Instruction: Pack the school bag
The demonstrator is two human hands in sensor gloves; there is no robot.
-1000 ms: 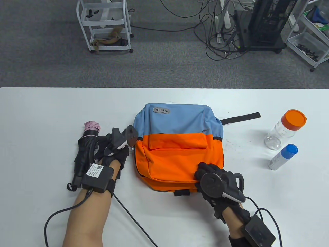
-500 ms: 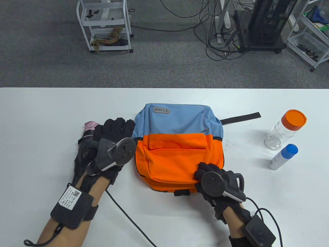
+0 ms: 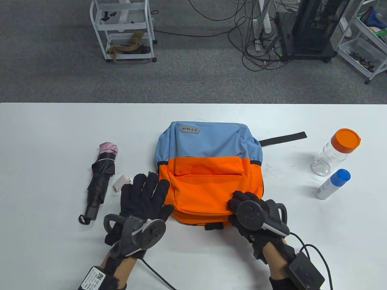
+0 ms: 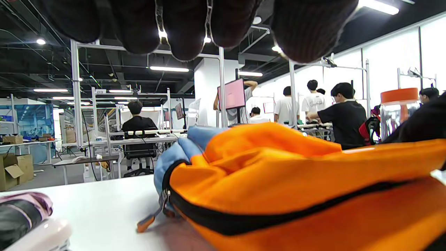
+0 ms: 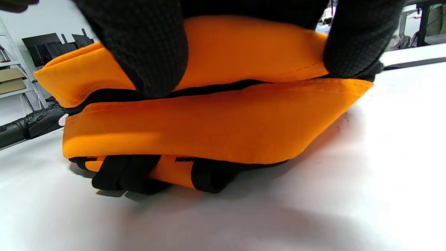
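Observation:
The orange and blue school bag [image 3: 208, 169] lies flat in the middle of the table with its zipper pull [image 4: 150, 220] at its left side. My left hand [image 3: 146, 193] is open with fingers spread, flat by the bag's near left corner, holding nothing. My right hand [image 3: 242, 204] grips the bag's near right corner; in the right wrist view its fingers [image 5: 150, 52] press on the orange top layer [image 5: 223, 115] above the black zipper line. A folded black and pink umbrella [image 3: 101, 178] lies left of the bag, apart from my left hand.
A small pale pink object [image 3: 121, 182] lies between the umbrella and my left hand. A glass jar with an orange lid [image 3: 335, 152] and a white bottle with a blue cap [image 3: 332, 184] lie at the right. A black strap [image 3: 284, 138] sticks out behind the bag.
My left hand has let go of the umbrella and moved toward me to the bag's near left corner, opening flat. The umbrella stays on the table. My right hand has not moved.

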